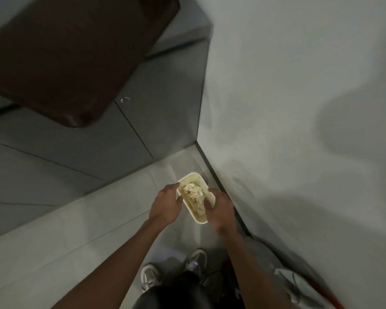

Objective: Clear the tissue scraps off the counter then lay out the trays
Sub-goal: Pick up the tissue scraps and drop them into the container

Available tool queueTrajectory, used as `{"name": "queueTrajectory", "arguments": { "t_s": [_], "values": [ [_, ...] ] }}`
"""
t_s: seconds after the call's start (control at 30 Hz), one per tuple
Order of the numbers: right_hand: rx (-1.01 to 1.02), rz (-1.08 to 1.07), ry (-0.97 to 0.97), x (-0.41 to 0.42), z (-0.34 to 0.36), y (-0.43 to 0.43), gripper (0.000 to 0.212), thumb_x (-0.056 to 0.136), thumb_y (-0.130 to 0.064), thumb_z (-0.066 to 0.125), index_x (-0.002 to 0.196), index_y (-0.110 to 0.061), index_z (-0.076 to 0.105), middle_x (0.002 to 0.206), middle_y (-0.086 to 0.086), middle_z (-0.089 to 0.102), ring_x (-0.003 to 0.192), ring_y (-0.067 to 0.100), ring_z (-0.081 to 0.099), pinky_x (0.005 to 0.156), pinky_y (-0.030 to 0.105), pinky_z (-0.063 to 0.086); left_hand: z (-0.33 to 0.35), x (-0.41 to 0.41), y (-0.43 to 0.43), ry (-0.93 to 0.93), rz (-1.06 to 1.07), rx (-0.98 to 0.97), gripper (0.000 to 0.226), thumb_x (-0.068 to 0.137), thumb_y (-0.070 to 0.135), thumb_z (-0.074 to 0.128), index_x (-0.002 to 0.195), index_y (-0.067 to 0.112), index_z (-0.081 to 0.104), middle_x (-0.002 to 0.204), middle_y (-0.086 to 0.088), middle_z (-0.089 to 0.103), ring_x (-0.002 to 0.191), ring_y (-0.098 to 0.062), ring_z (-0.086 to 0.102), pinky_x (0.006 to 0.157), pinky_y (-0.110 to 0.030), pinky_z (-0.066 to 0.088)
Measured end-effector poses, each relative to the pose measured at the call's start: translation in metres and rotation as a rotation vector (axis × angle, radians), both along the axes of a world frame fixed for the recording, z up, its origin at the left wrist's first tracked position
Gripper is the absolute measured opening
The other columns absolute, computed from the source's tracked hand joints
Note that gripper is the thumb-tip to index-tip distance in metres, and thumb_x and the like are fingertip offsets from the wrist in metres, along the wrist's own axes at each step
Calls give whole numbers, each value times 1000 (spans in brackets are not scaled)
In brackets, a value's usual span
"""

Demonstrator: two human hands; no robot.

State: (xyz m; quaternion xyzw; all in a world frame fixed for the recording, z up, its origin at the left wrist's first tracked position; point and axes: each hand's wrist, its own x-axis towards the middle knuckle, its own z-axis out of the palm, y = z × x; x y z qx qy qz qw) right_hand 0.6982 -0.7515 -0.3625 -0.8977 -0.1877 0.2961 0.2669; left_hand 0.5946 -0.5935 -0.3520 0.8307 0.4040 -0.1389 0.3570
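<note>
A small cream rectangular bin (194,176) stands on the floor beside the wall. Crumpled tissue scraps (193,192) fill its inside. My left hand (166,202) is at the bin's left rim with fingers curled over the edge. My right hand (221,208) is at the bin's right side, fingers bent down into the scraps; motion blur hides whether it grips any. No trays are identifiable, apart from a dark brown flat slab.
A dark brown rounded slab (76,54) juts out at upper left above grey cabinet fronts (87,139). A pale wall (299,108) fills the right side, with a dark skirting line (223,190). My shoes (151,277) are below on the pale floor.
</note>
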Motion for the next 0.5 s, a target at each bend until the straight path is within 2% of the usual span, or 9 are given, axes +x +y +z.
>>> {"name": "queueTrajectory", "arguments": {
  "t_s": [0.13, 0.27, 0.4, 0.5],
  "values": [
    [81, 36, -62, -34, 106, 27, 38, 100, -38, 61, 136, -25, 60, 133, 1, 65, 117, 23, 64, 98, 37, 52, 102, -39, 13, -118, 22, 38, 51, 104, 31, 52, 153, 21, 44, 157, -3, 46, 142, -24, 45, 116, -39, 40],
    [147, 63, -143, -69, 203, 54, 38, 99, -47, 60, 134, -33, 57, 131, -8, 64, 113, 16, 63, 94, 34, 54, 193, -80, 26, -226, 61, 83, 51, 105, 35, 50, 153, 23, 43, 157, 2, 44, 144, -19, 42, 118, -32, 35],
    [199, 84, -193, -98, 273, 79, 44, 100, -53, 57, 140, -35, 55, 138, -13, 61, 121, 12, 60, 103, 35, 51, 266, -113, 43, -302, 126, 115, 51, 105, 39, 48, 153, 26, 42, 154, 3, 47, 142, -18, 43, 115, -31, 36],
    [228, 114, -225, -112, 308, 99, 46, 100, -58, 53, 139, -34, 56, 138, -13, 62, 122, 9, 60, 103, 28, 50, 307, -130, 60, -353, 178, 130, 49, 105, 40, 47, 152, 29, 42, 153, 4, 47, 139, -17, 47, 112, -31, 39]
  ]
}}
